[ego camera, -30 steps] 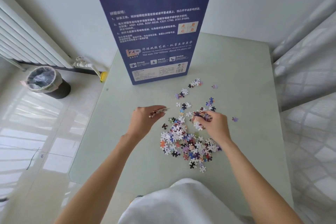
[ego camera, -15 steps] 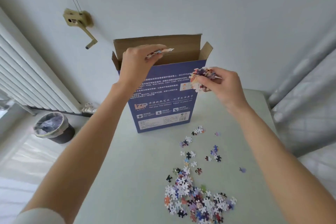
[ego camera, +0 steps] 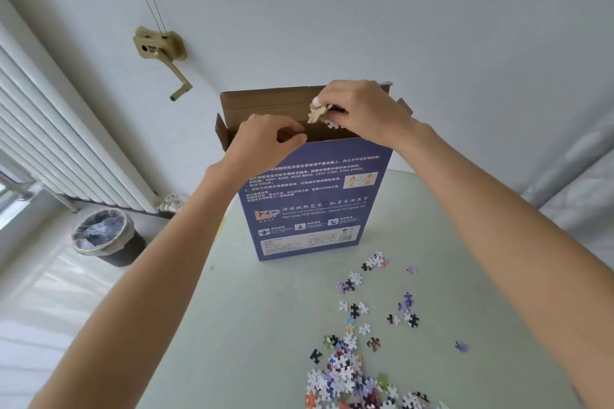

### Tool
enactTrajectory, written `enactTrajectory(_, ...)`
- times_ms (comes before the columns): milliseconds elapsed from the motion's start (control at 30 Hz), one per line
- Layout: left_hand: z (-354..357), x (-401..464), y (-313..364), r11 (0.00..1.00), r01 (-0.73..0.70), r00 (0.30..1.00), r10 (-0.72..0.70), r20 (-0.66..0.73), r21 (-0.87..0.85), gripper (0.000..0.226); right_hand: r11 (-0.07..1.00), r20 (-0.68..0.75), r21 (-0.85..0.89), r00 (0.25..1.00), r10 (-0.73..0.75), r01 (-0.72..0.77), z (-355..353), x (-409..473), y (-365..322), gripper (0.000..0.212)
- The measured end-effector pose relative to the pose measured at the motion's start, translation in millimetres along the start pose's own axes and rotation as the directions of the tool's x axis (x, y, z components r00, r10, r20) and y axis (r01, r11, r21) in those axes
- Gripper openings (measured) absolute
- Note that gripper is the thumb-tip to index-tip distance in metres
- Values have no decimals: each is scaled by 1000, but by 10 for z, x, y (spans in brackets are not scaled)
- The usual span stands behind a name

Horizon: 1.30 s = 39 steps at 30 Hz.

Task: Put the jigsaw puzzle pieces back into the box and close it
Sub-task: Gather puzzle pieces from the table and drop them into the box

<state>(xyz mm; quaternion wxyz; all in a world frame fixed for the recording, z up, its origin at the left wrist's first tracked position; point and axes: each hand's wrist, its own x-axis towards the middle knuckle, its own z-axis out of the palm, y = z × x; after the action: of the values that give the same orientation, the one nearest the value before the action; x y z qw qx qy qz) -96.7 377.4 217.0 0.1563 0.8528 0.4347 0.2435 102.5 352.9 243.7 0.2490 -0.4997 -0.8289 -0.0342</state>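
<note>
Soft, even daylight fills the scene, coming from the left, where the floor is washed out in pale glare. Shadows are faint; only a weak one lies under the box on the table. The wide lens bends the radiator and the wall's lines toward the edges. The hands at the box top look slightly smeared; the small print on the box is soft

— Where are the arms?
— Both stretched forward and up, forearms bare.
— The hands?
— Left hand loosely curled, knuckles up; right hand higher, fingers pinched together, palm down.
</note>
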Motion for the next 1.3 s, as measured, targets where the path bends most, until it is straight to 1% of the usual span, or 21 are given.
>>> enactTrajectory(100,-15,-46,-15,999,-22,999,21,-33,-27,11,998,124,-58,992,-19,27,49,64,4,19)
enactTrajectory(200,-5,-91,-29,997,-73,992,72,-100,-14,8,994,246,-104,968,39,-13,57,107,-49,17)
enactTrajectory(267,10,-117,-32,995,-103,986,102,-129,4,8,990,271,-129,959,84,-50,74,119,-64,16)
enactTrajectory(400,17,-166,-42,991,-124,978,129,-161,41,10,980,272,-107,943,192,-169,100,107,-89,22)
enactTrajectory(500,24,-186,-41,988,-140,972,151,-179,70,12,974,212,-61,951,227,-219,91,76,-112,19)
enactTrajectory(567,35,-203,-29,984,-150,966,167,-200,95,14,976,172,-65,961,216,-208,84,56,-154,22)
enactTrajectory(633,46,-229,-10,983,-151,959,172,-225,109,16,979,158,-83,967,199,-187,86,23,-199,27)
enactTrajectory(733,52,-269,2,980,-156,949,184,-255,125,18,979,144,-70,969,200,-191,97,-50,-230,28)
enactTrajectory(767,58,-279,-5,977,-162,944,195,-267,142,19,980,113,-44,974,196,-192,103,-77,-240,28)
enactTrajectory(833,63,-334,10,963,-184,921,239,-307,197,19,982,-36,28,982,187,-186,98,-200,-293,26)
enactTrajectory(900,84,-434,49,950,-216,881,288,-375,224,18,975,-208,115,955,211,-190,91,-425,-393,24)
enactTrajectory(933,109,-512,77,947,-232,859,307,-410,223,17,971,-266,139,937,228,-196,105,-581,-458,22)
enactTrajectory(1000,225,-690,126,947,-255,826,319,-464,197,15,963,-321,137,910,263,-230,191,-941,-565,20)
enactTrajectory(1067,441,-917,138,952,-278,821,305,-484,127,14,948,-309,145,897,317,-285,361,-1353,-625,21)
enactTrajectory(1100,562,-1020,133,955,-286,830,290,-476,83,14,936,-275,152,896,348,-317,460,-1538,-625,21)
enactTrajectory(1200,1032,-1361,85,968,-249,908,224,-353,-25,14,886,-130,143,879,458,-440,825,-2157,-578,21)
enactTrajectory(1233,1191,-1453,49,977,-209,938,187,-293,-45,14,863,-76,133,863,500,-488,944,-2341,-540,21)
enactTrajectory(1300,1545,-1612,-49,992,-95,990,85,-113,-86,18,801,37,94,806,591,-591,1197,-2714,-443,23)
